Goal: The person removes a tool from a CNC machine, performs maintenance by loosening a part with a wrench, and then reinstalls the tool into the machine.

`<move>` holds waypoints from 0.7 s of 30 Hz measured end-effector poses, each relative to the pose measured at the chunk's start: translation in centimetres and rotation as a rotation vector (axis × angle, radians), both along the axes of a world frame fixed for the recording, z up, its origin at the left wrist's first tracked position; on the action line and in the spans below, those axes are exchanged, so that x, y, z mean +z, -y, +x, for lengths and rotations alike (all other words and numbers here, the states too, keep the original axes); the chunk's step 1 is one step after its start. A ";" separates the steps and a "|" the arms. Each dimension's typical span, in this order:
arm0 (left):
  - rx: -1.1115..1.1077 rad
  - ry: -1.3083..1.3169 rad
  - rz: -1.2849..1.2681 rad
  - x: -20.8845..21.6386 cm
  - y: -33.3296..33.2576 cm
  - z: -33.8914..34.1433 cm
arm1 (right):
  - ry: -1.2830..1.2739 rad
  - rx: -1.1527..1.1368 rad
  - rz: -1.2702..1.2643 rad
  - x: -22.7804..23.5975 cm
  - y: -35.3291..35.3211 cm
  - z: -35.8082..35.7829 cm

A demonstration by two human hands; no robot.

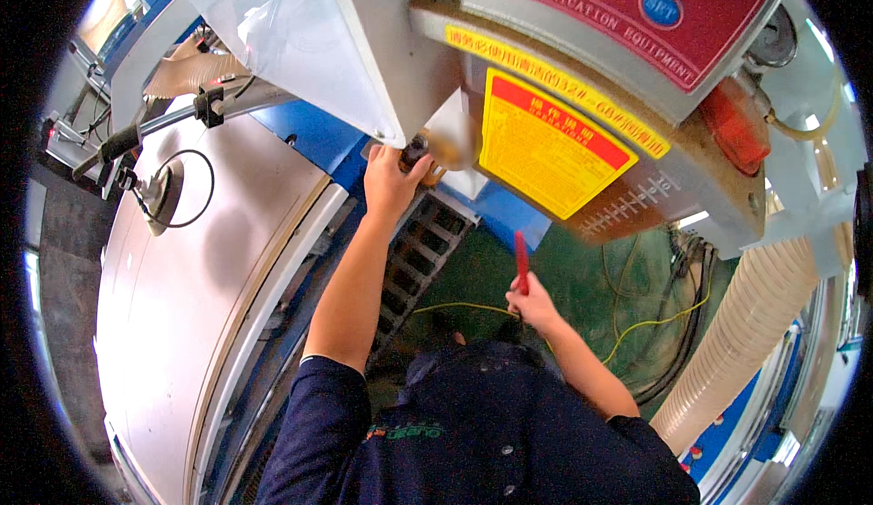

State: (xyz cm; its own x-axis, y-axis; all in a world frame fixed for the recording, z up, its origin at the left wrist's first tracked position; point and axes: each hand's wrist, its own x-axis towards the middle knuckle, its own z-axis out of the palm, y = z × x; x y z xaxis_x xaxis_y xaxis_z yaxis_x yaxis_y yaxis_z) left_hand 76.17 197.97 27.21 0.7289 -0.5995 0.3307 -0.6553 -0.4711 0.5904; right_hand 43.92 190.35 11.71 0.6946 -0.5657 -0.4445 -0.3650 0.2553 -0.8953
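My left hand [391, 182] reaches forward to the corner of the grey metal housing [364, 60]. Its thumb and fingers close round a small dark round part [415, 150], beside a blurred yellow-brown piece [447, 150]. What that part is, I cannot make out. Lower and to the right, my right hand [535, 305] grips a slim red tool [521, 261] that points upward, away from me. Its working end is not clear. In front of both hands stands a lubrication unit with an oily brownish tank [627, 205] and a yellow label [555, 146].
On the left lies a wide pale machine table [209, 232] with a jointed rod [150, 137] over it. A slotted metal strip [423, 246] runs beside my left arm. Yellow-green cable [637, 323] crosses the green floor [582, 273]. A ribbed hose [737, 332] hangs at right.
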 end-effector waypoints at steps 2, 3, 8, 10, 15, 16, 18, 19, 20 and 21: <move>-0.010 0.100 0.005 -0.2 0.1 0.6 | -0.303 0.171 -0.067 -2.7 -1.1 -0.3; -0.019 0.191 0.016 -0.5 -0.1 1.0 | -0.426 0.192 -0.033 -2.4 -1.5 -0.7; 0.029 0.036 0.068 0.1 0.0 0.1 | -0.199 0.117 -0.232 2.1 -1.0 2.5; 0.010 0.091 0.050 0.5 0.3 0.3 | -0.103 0.095 -0.272 4.3 0.1 4.7; -0.031 0.069 0.119 1.2 0.7 0.4 | -0.001 0.038 0.163 6.6 0.1 8.1; -0.034 0.066 0.043 1.0 0.8 0.4 | -0.042 0.045 0.177 6.4 -0.4 8.6; -0.042 0.101 -0.061 0.6 1.0 0.3 | -0.086 0.097 0.190 5.2 -1.1 8.6; -0.046 0.103 -0.058 0.6 0.9 0.2 | -0.083 0.094 0.193 4.5 -1.5 8.4; -0.053 0.055 -0.032 0.6 0.9 0.1 | -0.098 0.130 0.131 3.9 -1.9 8.1; -0.060 0.007 -0.005 0.6 0.8 0.0 | -0.114 0.167 0.068 3.3 -2.4 7.8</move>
State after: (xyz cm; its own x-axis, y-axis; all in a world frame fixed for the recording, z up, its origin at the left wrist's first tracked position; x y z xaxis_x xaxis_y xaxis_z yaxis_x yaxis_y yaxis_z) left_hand 76.14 197.18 27.79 0.6897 -0.6399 0.3388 -0.6861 -0.4280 0.5883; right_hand 51.71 192.73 14.99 0.7192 -0.4128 -0.5588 -0.5050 0.2417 -0.8286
